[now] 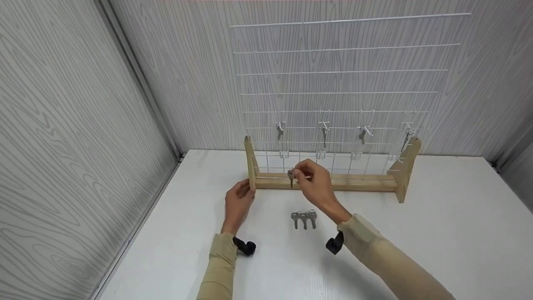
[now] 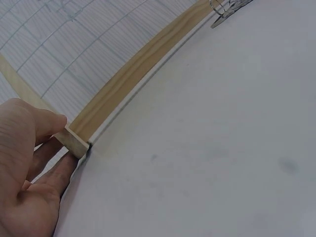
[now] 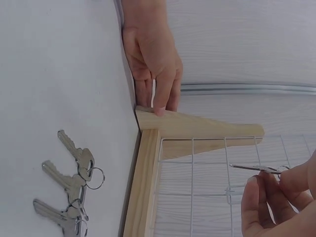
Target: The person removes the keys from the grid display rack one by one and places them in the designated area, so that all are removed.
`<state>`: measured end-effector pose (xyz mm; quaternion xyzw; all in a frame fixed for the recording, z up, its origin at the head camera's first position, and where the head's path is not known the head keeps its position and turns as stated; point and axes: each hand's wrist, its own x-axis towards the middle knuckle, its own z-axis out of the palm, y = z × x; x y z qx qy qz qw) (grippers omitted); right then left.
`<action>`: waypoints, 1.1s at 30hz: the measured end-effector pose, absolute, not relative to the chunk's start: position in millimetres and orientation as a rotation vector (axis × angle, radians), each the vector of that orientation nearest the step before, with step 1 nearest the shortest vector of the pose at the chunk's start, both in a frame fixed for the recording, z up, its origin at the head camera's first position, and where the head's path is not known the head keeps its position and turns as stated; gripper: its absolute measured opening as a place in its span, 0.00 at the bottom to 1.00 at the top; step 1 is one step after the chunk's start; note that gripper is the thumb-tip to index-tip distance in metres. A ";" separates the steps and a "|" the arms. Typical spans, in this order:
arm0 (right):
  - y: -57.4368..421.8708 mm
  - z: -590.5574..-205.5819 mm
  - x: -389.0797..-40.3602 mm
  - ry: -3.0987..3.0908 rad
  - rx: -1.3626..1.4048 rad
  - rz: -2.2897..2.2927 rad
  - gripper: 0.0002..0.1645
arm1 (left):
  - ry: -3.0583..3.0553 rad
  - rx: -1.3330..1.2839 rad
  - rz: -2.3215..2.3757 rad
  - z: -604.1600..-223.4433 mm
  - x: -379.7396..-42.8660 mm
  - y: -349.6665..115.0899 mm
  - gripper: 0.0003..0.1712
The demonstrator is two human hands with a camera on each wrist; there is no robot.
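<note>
My right hand (image 1: 317, 183) pinches a key (image 1: 291, 175) by its ring end, in front of the lower part of a white wire grid rack (image 1: 341, 92). In the right wrist view the key (image 3: 252, 168) points away from the fingertips, its small ring partly hidden by them. At the rack's left end, my left hand (image 1: 239, 203) holds the wooden side piece (image 1: 250, 164), the thumb on one side and fingers on the other (image 2: 74, 143). Three keys with rings (image 3: 74, 190) lie side by side on the white table, nearer than the rack's wooden base bar (image 1: 362, 184).
Several keys hang from the grid's upper row of hooks, among them one key (image 1: 324, 135) near the middle. A lower row of hooks (image 1: 320, 155) sits below. The right wooden side piece (image 1: 406, 171) stands on the table (image 1: 454, 216); wood-patterned walls (image 1: 75, 125) enclose it.
</note>
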<state>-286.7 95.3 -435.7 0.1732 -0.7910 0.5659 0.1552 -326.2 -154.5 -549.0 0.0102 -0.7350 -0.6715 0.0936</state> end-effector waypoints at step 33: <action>157.1 -484.7 -284.7 -2.459 0.312 1.548 0.06 | -2.196 0.029 -1.969 -549.5 -324.3 -155.0 0.22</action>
